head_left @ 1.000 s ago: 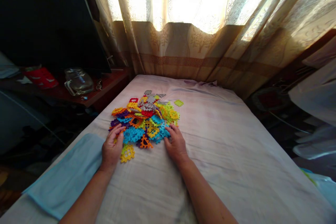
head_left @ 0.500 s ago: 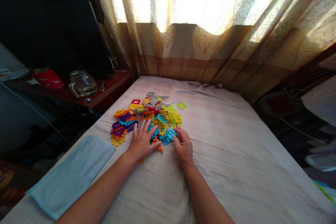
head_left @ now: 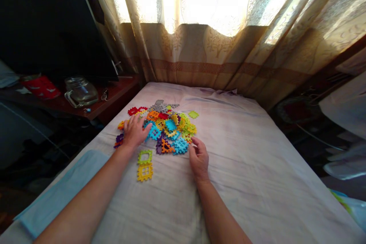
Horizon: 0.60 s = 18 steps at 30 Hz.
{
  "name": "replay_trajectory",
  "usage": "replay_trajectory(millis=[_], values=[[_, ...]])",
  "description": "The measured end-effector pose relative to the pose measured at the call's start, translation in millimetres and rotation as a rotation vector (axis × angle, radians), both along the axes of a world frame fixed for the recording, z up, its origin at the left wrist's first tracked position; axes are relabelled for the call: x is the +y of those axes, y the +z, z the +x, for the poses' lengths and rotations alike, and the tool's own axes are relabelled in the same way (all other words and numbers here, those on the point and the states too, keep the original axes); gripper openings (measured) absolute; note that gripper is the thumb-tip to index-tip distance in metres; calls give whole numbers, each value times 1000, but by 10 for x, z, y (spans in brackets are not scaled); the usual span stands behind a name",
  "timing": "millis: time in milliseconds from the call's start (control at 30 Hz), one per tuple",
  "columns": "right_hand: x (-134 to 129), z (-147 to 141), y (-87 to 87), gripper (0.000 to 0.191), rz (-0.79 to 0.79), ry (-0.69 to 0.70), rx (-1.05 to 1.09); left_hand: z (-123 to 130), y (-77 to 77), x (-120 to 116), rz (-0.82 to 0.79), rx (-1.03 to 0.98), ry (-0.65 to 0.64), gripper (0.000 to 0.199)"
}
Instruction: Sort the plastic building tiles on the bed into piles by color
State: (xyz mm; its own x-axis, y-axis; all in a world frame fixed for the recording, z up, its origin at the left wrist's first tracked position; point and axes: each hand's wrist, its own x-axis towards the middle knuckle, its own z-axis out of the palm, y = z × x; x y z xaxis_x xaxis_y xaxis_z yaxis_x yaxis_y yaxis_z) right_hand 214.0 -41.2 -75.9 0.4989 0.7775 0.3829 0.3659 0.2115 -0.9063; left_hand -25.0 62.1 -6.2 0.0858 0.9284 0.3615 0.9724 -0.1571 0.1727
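A heap of colourful plastic interlocking tiles with notched edges lies on the bed sheet. My left hand [head_left: 134, 131] rests on the heap's left side, fingers spread, covering some orange and purple tiles. At the right edge, my right hand [head_left: 199, 160] is open with loosely bent fingers beside a light blue window tile [head_left: 180, 145]. Between the hands lie an orange triangular tile [head_left: 166, 146] and another light blue tile [head_left: 154, 132]. Closer to me, a lime square frame tile [head_left: 145, 157] touches a yellow window tile [head_left: 145, 172]. Grey tiles [head_left: 160, 107] sit at the back.
A light blue cloth [head_left: 65, 190] lies on the sheet [head_left: 243, 160] at left. On the red-brown cabinet [head_left: 122, 87] stand a glass jar [head_left: 81, 91] and a red container [head_left: 41, 87], near a large dark screen [head_left: 54, 34]. Curtains [head_left: 194, 53] hang behind the bed.
My left hand has moved left across the heap, uncovering blue, purple and orange tiles. The lime and yellow tiles in front now show fully. My right hand stays at the right edge.
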Motion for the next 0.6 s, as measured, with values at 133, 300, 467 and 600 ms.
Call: replay_trajectory(millis=[133, 300, 467, 600], values=[[-14, -12, 28, 32, -36, -19, -3, -502, -64, 183, -156, -127, 202, 67], [-10, -19, 37, 32, -31, 0, 32, -550, -243, 128, -259, -238, 103, 72], [-19, -32, 49, 30, -24, 6, 49, -166, -338, -218, -230, -344, -63, 75], [-27, -17, 57, 31, -37, -15, 27, -12, -179, -141, -116, -447, -183, 68]])
